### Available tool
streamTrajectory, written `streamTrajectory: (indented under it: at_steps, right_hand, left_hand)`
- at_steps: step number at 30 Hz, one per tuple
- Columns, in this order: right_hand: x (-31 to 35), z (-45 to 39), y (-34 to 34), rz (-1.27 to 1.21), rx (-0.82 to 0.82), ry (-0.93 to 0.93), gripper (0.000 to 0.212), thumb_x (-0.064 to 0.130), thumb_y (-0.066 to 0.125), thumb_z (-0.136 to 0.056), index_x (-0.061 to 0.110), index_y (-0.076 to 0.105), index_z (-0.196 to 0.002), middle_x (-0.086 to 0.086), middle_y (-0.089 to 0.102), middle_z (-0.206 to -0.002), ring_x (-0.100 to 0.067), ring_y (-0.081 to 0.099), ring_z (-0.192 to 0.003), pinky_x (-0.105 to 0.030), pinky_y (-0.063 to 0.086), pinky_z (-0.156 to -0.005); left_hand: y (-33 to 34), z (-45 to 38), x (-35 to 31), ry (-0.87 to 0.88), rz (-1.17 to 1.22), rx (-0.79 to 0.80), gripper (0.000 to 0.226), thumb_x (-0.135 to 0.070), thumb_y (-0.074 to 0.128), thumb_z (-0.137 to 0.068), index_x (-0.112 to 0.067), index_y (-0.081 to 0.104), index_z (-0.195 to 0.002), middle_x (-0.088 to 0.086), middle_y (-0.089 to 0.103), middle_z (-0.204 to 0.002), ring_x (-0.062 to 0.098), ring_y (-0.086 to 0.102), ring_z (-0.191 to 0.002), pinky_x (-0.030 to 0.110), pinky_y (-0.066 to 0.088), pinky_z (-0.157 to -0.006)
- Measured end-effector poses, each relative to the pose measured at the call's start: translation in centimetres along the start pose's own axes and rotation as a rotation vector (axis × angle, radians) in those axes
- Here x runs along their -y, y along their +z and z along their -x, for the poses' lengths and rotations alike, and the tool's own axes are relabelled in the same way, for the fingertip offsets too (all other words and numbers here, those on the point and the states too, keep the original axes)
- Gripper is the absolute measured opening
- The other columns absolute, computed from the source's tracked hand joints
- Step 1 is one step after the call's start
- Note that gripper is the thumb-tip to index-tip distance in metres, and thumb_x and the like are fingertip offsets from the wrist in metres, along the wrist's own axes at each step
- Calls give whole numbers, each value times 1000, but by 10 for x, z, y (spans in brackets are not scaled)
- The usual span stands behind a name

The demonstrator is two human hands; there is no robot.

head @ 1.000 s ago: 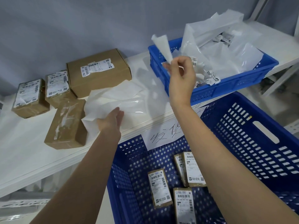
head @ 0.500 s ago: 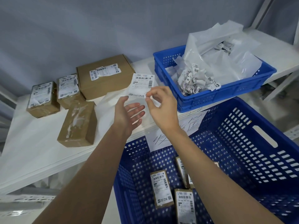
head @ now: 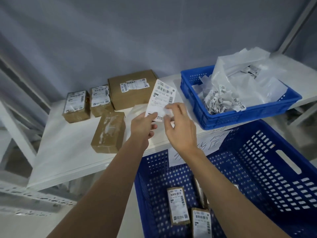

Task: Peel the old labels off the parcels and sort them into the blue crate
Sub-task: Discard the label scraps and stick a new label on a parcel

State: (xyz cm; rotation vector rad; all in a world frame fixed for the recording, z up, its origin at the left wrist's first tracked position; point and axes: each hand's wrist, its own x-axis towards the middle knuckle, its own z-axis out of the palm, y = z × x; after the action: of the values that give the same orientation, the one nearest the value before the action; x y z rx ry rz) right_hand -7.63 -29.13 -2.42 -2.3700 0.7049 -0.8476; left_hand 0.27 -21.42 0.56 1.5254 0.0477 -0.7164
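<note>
Both hands (head: 143, 123) (head: 180, 127) pinch label (head: 162, 96), upright lengthwise.

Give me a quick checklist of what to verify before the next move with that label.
1. Label gripped: ok, left hand holds its lower edge.
2. Right hand pinching the backing: cannot tell, blurred.
3. Bare parcel ready on the shelf: ok.
4. Old label stripped from it: ok, only residue shows.
5. Room in the big blue crate: ok.
6. Scrap tray within reach: ok.
</note>
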Motion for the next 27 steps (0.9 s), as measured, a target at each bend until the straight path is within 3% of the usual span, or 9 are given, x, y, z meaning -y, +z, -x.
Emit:
streamTrajectory:
  at_steps: [3, 5, 6, 10, 13, 15, 17, 22, 27]
  right_hand:
    - [17, -9, -3, -134, -23, 450, 41, 49, 53, -93, 18, 49, -119, 5, 45, -123, -15, 55, -82, -31, 38, -72]
    - [26, -16, 1, -428, 39, 689, 33, 49, 59, -89, 17, 57, -99, 5, 59, -105, -16, 56, -83, -32, 39, -73]
    - [30, -18, 6, -499, 70, 722, 27, 43, 63, -87, 17, 60, -88, 4, 65, -95, -17, 59, -82, -32, 42, -72]
    - [59, -24, 29, -493, 128, 694, 12, 25, 67, -85, 15, 69, -79, 4, 71, -87, -19, 65, -83, -34, 52, -78]
    - [83, -23, 50, -478, 200, 711, 18, 20, 63, -84, 4, 70, -79, -3, 73, -87, -25, 66, -84, -35, 52, -76]
    - [95, -21, 67, -498, 237, 739, 19, 18, 61, -81, 1, 70, -82, -6, 73, -86, -28, 66, -84, -36, 52, -74]
    - [104, -18, 83, -500, 268, 744, 17, 16, 60, -82, 2, 70, -80, -5, 71, -82, -29, 66, -82, -34, 51, -70]
    - [111, -10, 110, -441, 302, 751, 24, 18, 61, -84, 17, 53, -62, -2, 65, -80, -26, 60, -76, -27, 41, -62]
    - [109, -3, 126, -381, 298, 744, 19, 18, 62, -83, 15, 58, -65, -4, 69, -84, -26, 63, -77, -26, 42, -61]
  left_hand:
    - [-6, 8, -3, 50, 41, -11, 11, -15, 59, -97, -24, 64, -102, -2, 63, -78, 9, 43, -55, 13, 24, -34]
    - [-16, 8, -6, 53, 22, -34, 8, -19, 60, -97, -24, 64, -102, -4, 63, -80, 8, 41, -55, 13, 23, -33]
    - [-22, 8, -8, 44, 18, -56, 7, -21, 59, -98, -22, 64, -103, -4, 63, -80, 8, 40, -55, 13, 23, -33]
    - [-54, -1, -15, 48, -67, -175, 21, -31, 51, -101, -16, 65, -97, 1, 57, -74, 9, 39, -53, 17, 28, -36]
    - [-87, -14, -15, 120, -360, -299, 32, -35, 46, -100, -13, 69, -97, 4, 65, -87, 21, 58, -74, 29, 49, -70]
    - [-110, -22, -12, 138, -625, -425, 33, -42, 49, -97, -19, 73, -103, 6, 69, -104, 29, 63, -96, 35, 50, -87]
    - [-130, -26, -10, 143, -751, -495, 30, -44, 55, -95, -25, 74, -107, 6, 69, -111, 30, 63, -104, 33, 46, -86]
    - [-158, -34, -4, 194, -666, -487, 23, -29, 65, -92, -24, 73, -114, 0, 72, -111, 23, 64, -105, 25, 43, -79]
    - [-167, -44, 9, 201, -631, -493, 24, -27, 63, -93, -23, 71, -115, -2, 72, -108, 17, 62, -96, 25, 40, -76]
